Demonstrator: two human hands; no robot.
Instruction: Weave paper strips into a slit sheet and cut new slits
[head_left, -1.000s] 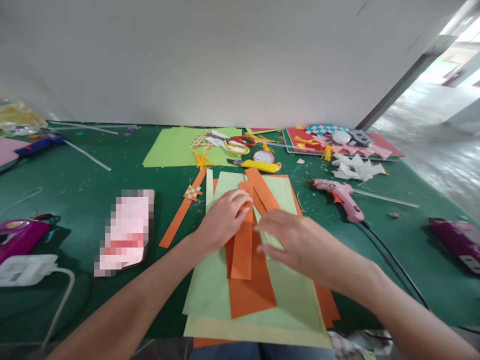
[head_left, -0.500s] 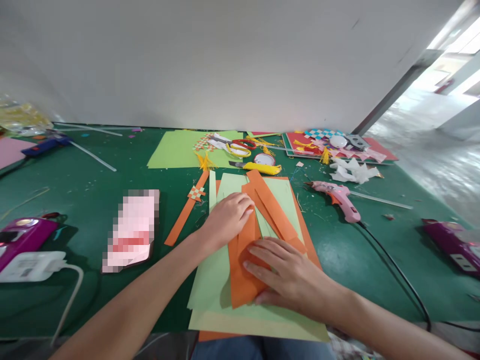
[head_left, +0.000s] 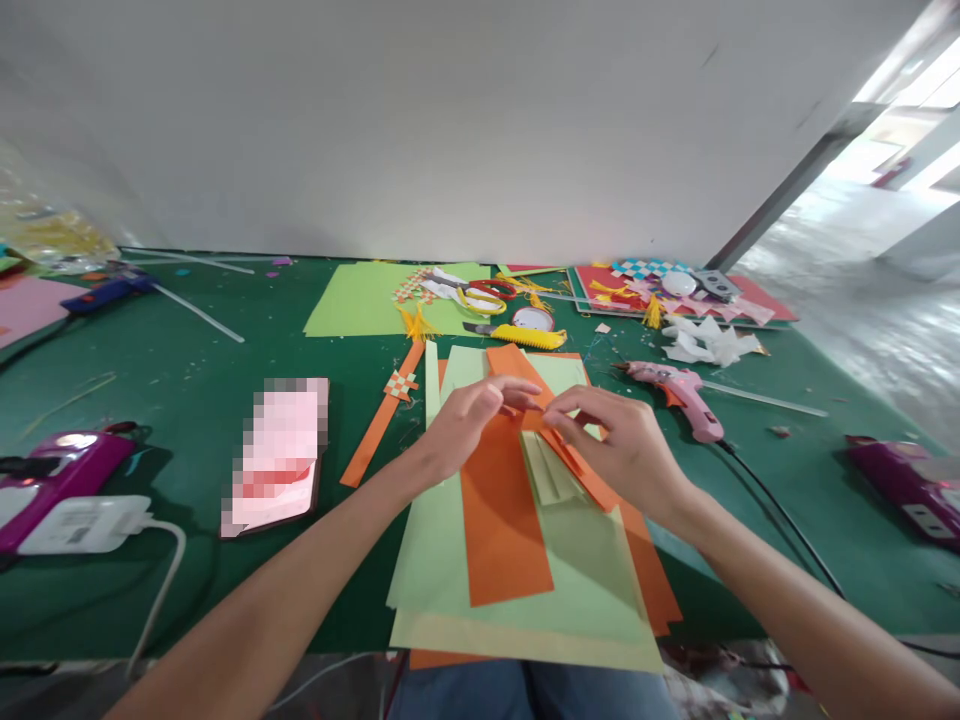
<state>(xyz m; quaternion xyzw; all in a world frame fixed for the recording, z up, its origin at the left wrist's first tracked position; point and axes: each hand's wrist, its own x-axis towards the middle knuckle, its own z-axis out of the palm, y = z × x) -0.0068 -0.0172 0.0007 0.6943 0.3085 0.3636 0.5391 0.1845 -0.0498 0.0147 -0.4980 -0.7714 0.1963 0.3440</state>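
Observation:
My left hand bends its fingers over the upper end of an orange paper strip, the thumb partly hiding its hold. The right hand pinches the same strip between thumb and fingertips, close to my left fingertips. Below them a wider orange paper piece lies flat on stacked pale green sheets. Under my right hand are several narrow pale green strips and another orange strip slanting down to the right.
A yellow utility knife, scissors and a tasselled orange bookmark lie beyond the stack. To the right rests a pink glue gun with its cord. A phone and purple power strip are on the left.
My right hand has lifted off the wide orange piece and moved up beside my left hand, pinching the strip. The wide piece and pale green strips are now more exposed.

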